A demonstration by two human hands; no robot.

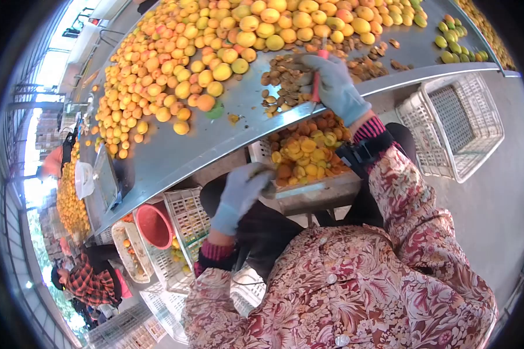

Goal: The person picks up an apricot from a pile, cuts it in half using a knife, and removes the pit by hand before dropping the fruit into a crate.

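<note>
Surface: a long steel table is carrying a broad pile of whole apricots. Your right hand, gloved, is closing firmly around the red handle of a knife, with the fingers wrapped fully round it. Directly under and just beyond that grip a heap of brown pits is lying on the steel. Below the grip, off the table's edge, a crate is holding halved apricots. Your left hand, also gloved, is hovering at the crate's near corner. It is blurring in the frame, so you cannot tell how far it is open or whether it is holding anything. An open-mesh white basket is sitting well apart from the knife grip.
</note>
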